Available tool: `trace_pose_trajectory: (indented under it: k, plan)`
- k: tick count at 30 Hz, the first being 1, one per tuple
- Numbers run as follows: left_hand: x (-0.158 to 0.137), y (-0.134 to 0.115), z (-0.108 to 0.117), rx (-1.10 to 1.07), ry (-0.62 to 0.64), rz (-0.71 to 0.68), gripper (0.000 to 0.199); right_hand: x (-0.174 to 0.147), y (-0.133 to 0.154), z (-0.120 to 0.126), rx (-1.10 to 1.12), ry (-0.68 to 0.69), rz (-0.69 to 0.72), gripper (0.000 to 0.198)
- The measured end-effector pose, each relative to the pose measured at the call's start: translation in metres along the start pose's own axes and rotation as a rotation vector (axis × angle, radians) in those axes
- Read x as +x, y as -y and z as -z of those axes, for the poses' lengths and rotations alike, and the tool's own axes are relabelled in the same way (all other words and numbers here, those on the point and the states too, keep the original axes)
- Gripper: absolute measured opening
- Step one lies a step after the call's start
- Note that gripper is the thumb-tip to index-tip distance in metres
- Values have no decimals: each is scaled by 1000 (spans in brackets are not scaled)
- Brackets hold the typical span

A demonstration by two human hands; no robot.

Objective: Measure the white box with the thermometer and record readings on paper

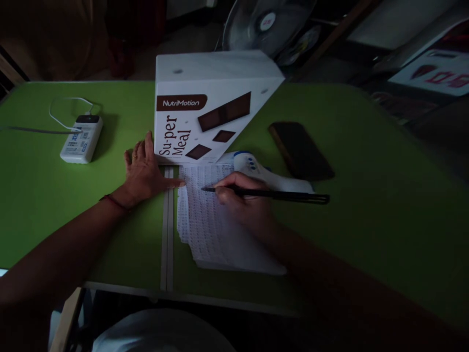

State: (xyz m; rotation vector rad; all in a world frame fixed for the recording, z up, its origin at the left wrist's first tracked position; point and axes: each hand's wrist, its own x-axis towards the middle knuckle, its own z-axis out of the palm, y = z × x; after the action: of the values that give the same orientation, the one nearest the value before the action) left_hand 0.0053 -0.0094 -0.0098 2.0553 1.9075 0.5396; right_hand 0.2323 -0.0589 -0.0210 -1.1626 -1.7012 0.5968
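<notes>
My right hand (247, 200) is closed around a black pen (286, 195), whose tip rests at the paper's written area. Beneath it lie several overlapping sheets of paper (212, 230), covered in rows of small handwriting too dim to read. My left hand (146, 173) lies flat on the table with fingers spread, its thumb reaching over the left edge of the sheets. Just beyond stands a white box (220, 68) printed "NutriMotion Su-per Meal", close to my left fingertips. A white and blue handheld device, perhaps an infrared thermometer (278, 181), lies partly behind my right hand.
A dark phone (300, 150) lies on the green table (366, 205) at the right. At the left is a white power bank or adapter (82, 142) with cables attached. A pale seam strip (167, 244) crosses the table. A fan (269, 24) stands behind it.
</notes>
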Motion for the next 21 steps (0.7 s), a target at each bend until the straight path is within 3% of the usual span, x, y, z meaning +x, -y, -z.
trace_pose_trajectory:
  k: [8, 21]
  plan:
    - [-1, -3, 1, 58, 20, 9, 147, -2, -3, 3, -10, 40, -6, 11]
    - [-4, -7, 6, 33, 30, 35, 142, -1, 0, 0, -43, -19, -72, 8]
